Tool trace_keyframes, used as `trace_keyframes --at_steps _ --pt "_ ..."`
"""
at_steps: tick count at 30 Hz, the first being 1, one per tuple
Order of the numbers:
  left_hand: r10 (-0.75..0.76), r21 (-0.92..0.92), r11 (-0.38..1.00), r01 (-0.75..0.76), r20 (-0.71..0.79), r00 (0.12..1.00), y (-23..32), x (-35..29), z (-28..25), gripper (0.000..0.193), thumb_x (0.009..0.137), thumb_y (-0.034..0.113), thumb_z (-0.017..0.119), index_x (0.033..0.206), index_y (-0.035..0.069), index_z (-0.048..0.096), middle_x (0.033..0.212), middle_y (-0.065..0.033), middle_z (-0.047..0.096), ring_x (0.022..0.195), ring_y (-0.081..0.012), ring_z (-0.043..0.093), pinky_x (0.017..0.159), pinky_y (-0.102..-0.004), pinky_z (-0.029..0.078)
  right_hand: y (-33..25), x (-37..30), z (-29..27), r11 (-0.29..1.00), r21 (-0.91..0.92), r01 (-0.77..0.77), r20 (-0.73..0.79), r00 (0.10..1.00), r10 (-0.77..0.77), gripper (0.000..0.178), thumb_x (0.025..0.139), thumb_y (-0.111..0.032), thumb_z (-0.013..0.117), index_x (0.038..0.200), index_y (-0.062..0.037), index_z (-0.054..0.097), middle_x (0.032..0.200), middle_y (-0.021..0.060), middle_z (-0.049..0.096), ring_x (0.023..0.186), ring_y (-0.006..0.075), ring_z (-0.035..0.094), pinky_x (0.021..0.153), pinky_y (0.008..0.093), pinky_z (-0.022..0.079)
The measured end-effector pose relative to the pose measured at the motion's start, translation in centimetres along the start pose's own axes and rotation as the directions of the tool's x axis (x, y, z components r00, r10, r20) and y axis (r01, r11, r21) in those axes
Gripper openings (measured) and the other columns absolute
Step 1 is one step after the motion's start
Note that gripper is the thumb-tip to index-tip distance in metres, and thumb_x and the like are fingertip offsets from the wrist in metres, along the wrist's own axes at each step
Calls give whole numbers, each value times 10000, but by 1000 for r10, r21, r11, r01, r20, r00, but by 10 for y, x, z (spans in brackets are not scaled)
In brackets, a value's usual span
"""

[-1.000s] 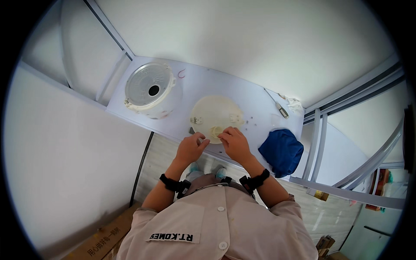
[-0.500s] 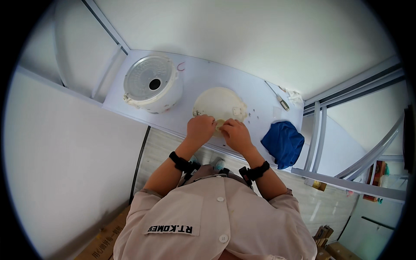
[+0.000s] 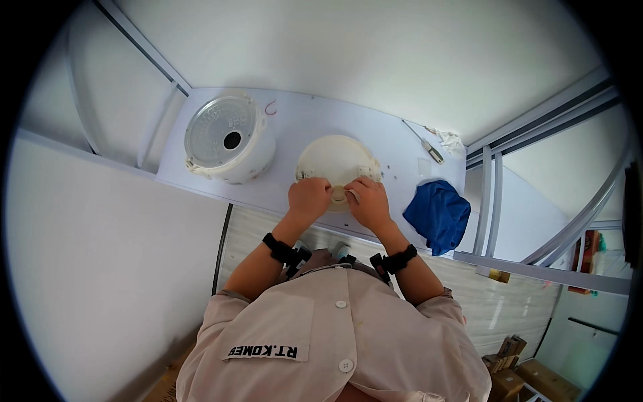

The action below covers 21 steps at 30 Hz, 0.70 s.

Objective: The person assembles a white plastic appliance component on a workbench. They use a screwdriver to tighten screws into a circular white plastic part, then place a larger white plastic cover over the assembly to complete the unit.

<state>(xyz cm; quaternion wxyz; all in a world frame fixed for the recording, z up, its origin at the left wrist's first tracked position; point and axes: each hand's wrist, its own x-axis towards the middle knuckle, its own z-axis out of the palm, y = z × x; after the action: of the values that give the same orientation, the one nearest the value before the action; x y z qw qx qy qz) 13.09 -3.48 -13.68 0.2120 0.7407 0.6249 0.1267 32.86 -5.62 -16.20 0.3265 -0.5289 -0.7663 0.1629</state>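
Observation:
A small pale-yellow round piece [image 3: 339, 195] sits between my two hands, over the near part of a cream-coloured round lid-like cover [image 3: 336, 155]. My left hand [image 3: 309, 199] is curled closed, its fingertips at the piece's left edge. From the other side, my right hand [image 3: 368, 202] pinches the right edge with bent fingers. Whether the piece is fixed to the cover or apart from it, I cannot tell. White fittings show on the cover near each hand.
A white round cooker-like body [image 3: 252, 158] with a silver top and dark round hole stands left. To the right lie a blue cloth [image 3: 439, 216], a screwdriver [image 3: 433, 153], crumpled white material [image 3: 450, 139] and several tiny dark parts. A red loop [image 3: 270, 108] lies farther back.
The view has shifted slightly. My right hand's fingers have moved a little, and more of the pale-yellow piece shows between my hands.

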Motion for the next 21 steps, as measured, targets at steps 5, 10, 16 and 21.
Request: trace_keyframes --at_steps 5,10,16,21 --pt "-40 1 999 40 23 999 0 0 0 203 924 301 701 903 139 822 848 -101 772 819 -340 747 729 -472 582 -2 0 -1 987 -93 128 9 992 -128 154 838 -117 766 992 -119 767 1015 44 705 983 278 680 973 440 472" --pt "-55 -36 998 58 84 995 -4 3 -1 202 924 297 698 930 149 835 870 -100 779 843 -340 750 768 -469 596 0 -6 -2 984 -107 144 37 989 -141 269 823 -137 776 1090 -108 766 1065 51 713 1019 280 673 1015 440 472" --pt "-90 3 996 90 126 988 1 5 -7 196 919 299 707 936 158 840 897 -102 785 900 -333 754 775 -470 601 0 -8 -1 978 -154 144 41 989 -139 322 814 -165 791 1131 -114 759 1105 49 712 1087 278 649 1080 469 444" --pt "-129 21 992 127 154 980 6 5 -12 191 915 317 727 944 167 842 913 -94 790 918 -325 755 775 -467 601 0 -8 -3 972 -189 143 65 989 -133 335 806 -193 806 1133 -134 761 1111 41 702 1141 272 626 1126 505 404"
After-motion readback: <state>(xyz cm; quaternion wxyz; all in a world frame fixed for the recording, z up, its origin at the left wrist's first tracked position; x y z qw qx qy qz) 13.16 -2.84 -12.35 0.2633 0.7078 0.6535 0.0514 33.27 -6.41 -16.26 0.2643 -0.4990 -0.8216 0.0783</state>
